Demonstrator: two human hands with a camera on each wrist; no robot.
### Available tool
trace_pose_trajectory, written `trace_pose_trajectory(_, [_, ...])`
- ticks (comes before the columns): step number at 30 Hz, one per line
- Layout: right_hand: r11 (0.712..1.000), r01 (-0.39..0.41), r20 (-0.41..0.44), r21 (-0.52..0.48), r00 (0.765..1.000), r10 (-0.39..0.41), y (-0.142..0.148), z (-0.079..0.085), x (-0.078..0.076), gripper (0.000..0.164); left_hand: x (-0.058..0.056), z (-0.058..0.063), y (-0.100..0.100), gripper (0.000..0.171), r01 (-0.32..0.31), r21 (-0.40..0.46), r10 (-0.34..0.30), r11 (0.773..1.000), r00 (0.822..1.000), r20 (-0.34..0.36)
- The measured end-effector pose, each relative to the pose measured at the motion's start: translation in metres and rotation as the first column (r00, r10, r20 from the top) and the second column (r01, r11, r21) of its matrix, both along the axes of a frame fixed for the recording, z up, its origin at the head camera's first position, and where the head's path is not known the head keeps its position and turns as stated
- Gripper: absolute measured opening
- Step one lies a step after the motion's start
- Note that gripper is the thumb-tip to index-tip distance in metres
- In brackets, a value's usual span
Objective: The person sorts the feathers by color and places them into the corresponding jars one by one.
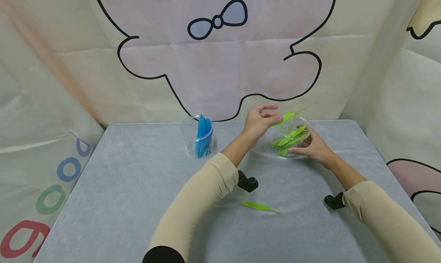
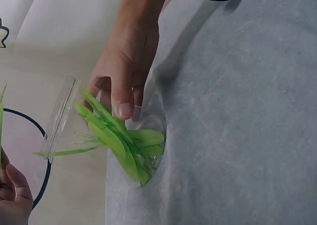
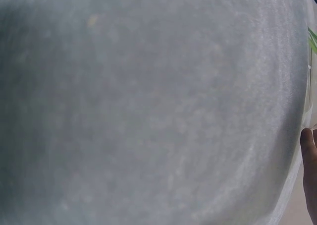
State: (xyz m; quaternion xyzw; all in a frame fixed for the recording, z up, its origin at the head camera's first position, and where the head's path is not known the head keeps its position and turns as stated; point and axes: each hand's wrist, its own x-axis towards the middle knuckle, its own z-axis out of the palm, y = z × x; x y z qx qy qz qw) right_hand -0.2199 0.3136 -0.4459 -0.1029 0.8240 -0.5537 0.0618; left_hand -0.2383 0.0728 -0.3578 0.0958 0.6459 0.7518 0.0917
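In the head view my left hand (image 1: 260, 122) pinches a bright green feather (image 1: 288, 117) just above the rim of a clear plastic cup (image 1: 299, 120). My right hand (image 1: 313, 146) grips that cup from its right side, thumb low on the near wall. Several green feathers (image 2: 116, 145) lie loosely inside, some stems slanting up to the mouth. The left wrist view shows the cup leaning, with the right hand (image 2: 124, 61) behind it and part of the left hand (image 2: 17, 197) at the lower left corner. Only the right thumb (image 3: 308, 155) shows in the right wrist view.
A second clear cup (image 1: 188, 134) with blue feathers (image 1: 203, 136) stands at the back left of the grey cloth-covered table (image 1: 138, 186). One green feather (image 1: 259, 206) lies on the cloth nearer the front. A printed backdrop (image 1: 213, 71) rises behind the table's far edge.
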Motion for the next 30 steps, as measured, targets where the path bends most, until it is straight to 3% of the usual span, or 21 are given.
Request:
trace_pose_trajectory(4, [1.000, 0.006, -0.001, -0.006, 1.000, -0.006, 0.001, -0.001, -0.001, 0.084, -0.005, 0.002, 0.005, 0.026, -0.014, -0.059, 0.010, 0.998, 0.997, -0.071])
trace_pose_trajectory(7, [1.000, 0.002, -0.020, -0.001, 1.000, -0.002, 0.001, -0.001, 0.000, 0.084, -0.010, 0.004, 0.007, 0.025, -0.029, -0.161, 0.006, 0.987, 0.989, -0.145])
trace_pose_trajectory(13, [1.000, -0.008, -0.030, -0.002, 1.000, 0.008, 0.001, -0.001, 0.000, 0.084, -0.015, 0.009, 0.011, 0.025, -0.060, -0.399, -0.048, 0.915, 0.966, -0.256])
trace_pose_trajectory(20, [1.000, -0.011, -0.034, -0.013, 0.999, 0.010, 0.002, -0.002, -0.002, 0.084, -0.019, 0.011, 0.014, 0.022, -0.061, -0.486, -0.089, 0.872, 0.956, -0.280])
trace_pose_trajectory(30, [1.000, 0.002, -0.014, -0.022, 1.000, -0.003, 0.003, -0.006, -0.002, 0.086, -0.024, 0.015, 0.019, 0.019, -0.038, -0.571, -0.117, 0.820, 0.966, -0.232])
